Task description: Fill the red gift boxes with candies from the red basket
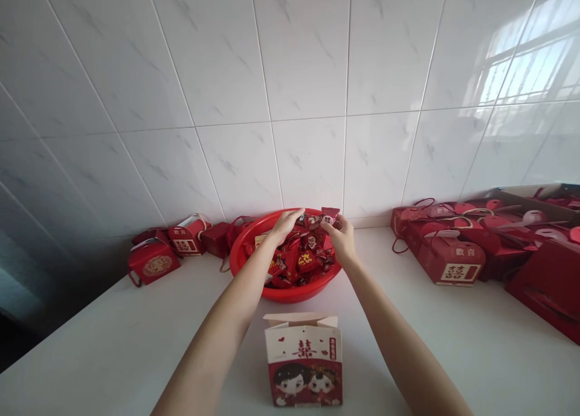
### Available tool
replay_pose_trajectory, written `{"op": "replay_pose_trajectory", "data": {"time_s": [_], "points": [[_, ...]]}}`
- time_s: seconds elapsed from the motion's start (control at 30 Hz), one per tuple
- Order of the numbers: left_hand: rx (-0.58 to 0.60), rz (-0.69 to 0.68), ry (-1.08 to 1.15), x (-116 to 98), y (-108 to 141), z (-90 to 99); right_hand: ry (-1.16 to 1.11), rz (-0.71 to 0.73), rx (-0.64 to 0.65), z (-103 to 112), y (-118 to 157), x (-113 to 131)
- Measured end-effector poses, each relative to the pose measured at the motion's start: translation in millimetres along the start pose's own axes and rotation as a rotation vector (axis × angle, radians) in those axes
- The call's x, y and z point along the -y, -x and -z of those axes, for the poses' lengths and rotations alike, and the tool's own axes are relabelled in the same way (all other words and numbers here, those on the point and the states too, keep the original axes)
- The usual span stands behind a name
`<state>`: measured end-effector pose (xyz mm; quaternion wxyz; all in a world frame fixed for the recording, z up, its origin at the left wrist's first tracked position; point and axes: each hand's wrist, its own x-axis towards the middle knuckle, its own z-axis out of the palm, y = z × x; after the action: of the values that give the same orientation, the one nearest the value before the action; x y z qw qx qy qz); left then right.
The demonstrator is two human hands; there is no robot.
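A red plastic basket (pixel 290 294) full of red-wrapped candies (pixel 306 259) stands against the wall. My right hand (pixel 342 240) is at the basket's right rim, its fingers closed on a small red candy packet (pixel 330 214) with a pale round label. Over the left and back part of the basket reaches my left hand (pixel 286 225), fingers stretched out above the candies, with nothing visible in it. In front of the basket, between my forearms, a white and red paper gift box (pixel 304 361) with two cartoon figures stands upright, its top flaps open.
Several red gift boxes with cord handles, such as a dark red box (pixel 153 260), sit at the left by the wall. More red boxes (pixel 446 256) crowd the right side, near an open carton (pixel 521 198). White tiles (pixel 308 156) rise behind the white table (pixel 199 319).
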<state>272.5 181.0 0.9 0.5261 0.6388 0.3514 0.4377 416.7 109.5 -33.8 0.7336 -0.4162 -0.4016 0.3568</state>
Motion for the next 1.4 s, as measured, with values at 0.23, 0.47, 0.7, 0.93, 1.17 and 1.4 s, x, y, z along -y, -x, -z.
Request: {"op": "replay_pose_trajectory", "data": {"time_s": [0.23,0.47,0.7,0.93,1.17,1.4], "points": [[0.176,0.056,-0.04,0,3,-3.0,0.107,0.037,0.017,2,-1,-5],[0.118,-0.011,-0.008,2,1,0.3,0.129,0.024,0.022,-3,5,7],[0.137,-0.078,0.102,-3,5,-7.0,0.045,-0.072,0.103,-4,4,4],[0.198,-0.036,0.062,0,4,-17.3,0.012,-0.088,0.128,-1,3,4],[0.251,0.132,-0.069,20,-7,-15.4,-0.01,-0.026,-0.047,-1,-1,5],[0.283,0.113,-0.204,48,-6,-20.5,-0.116,-0.068,-0.108,-1,1,9]]}}
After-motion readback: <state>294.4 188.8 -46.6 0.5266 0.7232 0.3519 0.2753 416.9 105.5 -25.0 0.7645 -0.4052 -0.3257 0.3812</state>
